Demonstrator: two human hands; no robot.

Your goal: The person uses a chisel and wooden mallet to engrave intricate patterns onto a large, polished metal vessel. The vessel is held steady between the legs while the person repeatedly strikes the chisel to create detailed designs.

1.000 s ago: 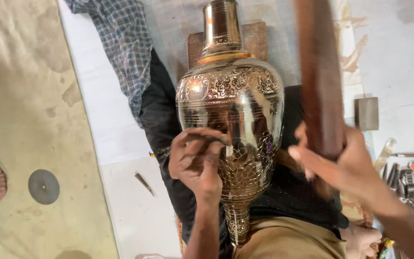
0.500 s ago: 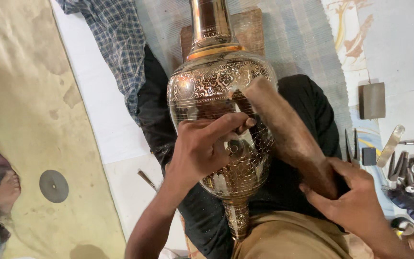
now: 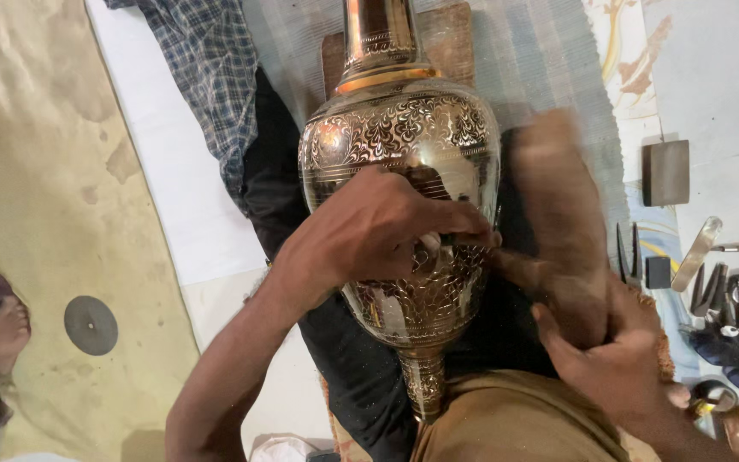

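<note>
Left hand (image 3: 378, 227) is pressed flat-ish against the belly of the big engraved metal vase (image 3: 399, 205), fingers curled and pinched together near the middle of the body. Looks like they're pinching a small tool against the metal, but it's hidden by the fingers, so can't say for sure what's in there. The right hand (image 3: 617, 359) is clenched around the lower end of a thick wooden mallet (image 3: 558, 214), which is blurred and angles up alongside the vase's right flank.

The bit that matters: the vase lies on its side across the person's lap, long axis running straight away from them, foot (image 3: 425, 385) toward their body, neck (image 3: 378, 38) pointing away. So the spot under the left fingers is just left of the mallet's head, the two very near each other, maybe touching, hard to tell with the blur. The left hand is the one on the vase; the right sits off it, lower right.

Counts: one vase, one mallet, two hands working. Under the vase there's a wooden board (image 3: 455, 38) and dark cloth (image 3: 275, 188). Off to the right, a scatter of metal hand tools (image 3: 712, 282) on the floor, roughly half a dozen, plus one flat grey block (image 3: 665, 173). One dark round disc (image 3: 91, 325) on the left, and another person's bare foot (image 3: 2, 334) at the edge.
</note>
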